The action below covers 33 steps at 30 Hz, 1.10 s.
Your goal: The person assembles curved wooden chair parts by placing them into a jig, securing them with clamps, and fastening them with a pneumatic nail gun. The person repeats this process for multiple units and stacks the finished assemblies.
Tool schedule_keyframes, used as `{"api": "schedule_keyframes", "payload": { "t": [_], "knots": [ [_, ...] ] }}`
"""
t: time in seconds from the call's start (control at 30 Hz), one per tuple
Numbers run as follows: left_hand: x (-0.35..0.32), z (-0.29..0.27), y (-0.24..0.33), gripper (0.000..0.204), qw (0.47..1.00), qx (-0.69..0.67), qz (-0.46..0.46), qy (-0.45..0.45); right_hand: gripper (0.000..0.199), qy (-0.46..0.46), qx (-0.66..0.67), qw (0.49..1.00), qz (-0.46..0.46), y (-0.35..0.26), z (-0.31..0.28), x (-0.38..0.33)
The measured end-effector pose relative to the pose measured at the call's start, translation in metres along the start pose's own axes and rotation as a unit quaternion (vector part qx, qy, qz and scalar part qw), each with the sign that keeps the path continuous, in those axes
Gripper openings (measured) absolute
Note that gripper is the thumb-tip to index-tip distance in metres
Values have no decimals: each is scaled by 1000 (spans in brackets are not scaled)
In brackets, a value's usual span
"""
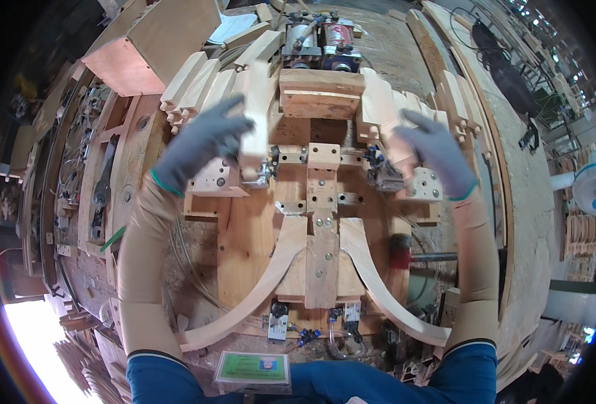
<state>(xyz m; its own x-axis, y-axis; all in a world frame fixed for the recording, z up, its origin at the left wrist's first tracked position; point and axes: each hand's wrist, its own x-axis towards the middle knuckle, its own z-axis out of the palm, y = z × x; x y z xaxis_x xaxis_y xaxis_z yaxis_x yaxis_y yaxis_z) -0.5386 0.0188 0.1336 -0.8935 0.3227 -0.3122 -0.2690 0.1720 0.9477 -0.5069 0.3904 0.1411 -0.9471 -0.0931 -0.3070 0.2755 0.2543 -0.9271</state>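
Wears a green-faced badge (253,367) at the front of the body. Has a left curved piece (257,296) and a right curved piece (392,311) lying just beyond, splaying outward from either side of a bolted central bar (321,266). Farther out, has the grey-gloved left hand (207,140) half open, with bent fingers at the edge of a left pale block (255,145). Has the right hand (439,151), likewise half open, at a right pale block (400,151). Cannot tell, through blur, of any firm hold on either. Farthest, faces stacked wooden pieces (200,84) and two cylinders (338,39).
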Motion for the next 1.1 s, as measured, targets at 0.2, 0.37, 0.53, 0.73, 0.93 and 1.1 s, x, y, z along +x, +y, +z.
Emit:
{"api": "schedule_keyframes", "payload": {
  "t": [0.2, 0.37, 0.53, 0.73, 0.93, 1.1],
  "knots": [
    [-12, 89, -46, 77, 873, 479, 62, 66, 45, 53, -443, 891, -87, 51, 66, -8],
    [3, 117, -59, 46, 849, 524, -9, 74, 38, 89, -525, 846, -27, 50, 108, -8],
    [17, 129, -68, 45, 835, 540, 29, 98, 47, 86, -513, 853, -34, 71, 114, -8],
    [15, 131, -75, 44, 833, 546, 1, 86, 54, 37, -486, 872, -49, 75, 105, -14],
    [0, 141, -77, 43, 837, 539, -7, 94, 50, 96, -536, 838, -26, 91, 118, -13],
    [-23, 138, -73, 31, 774, 623, 97, 55, 43, 130, -535, 833, -55, 90, 126, -27]
  ]
}}
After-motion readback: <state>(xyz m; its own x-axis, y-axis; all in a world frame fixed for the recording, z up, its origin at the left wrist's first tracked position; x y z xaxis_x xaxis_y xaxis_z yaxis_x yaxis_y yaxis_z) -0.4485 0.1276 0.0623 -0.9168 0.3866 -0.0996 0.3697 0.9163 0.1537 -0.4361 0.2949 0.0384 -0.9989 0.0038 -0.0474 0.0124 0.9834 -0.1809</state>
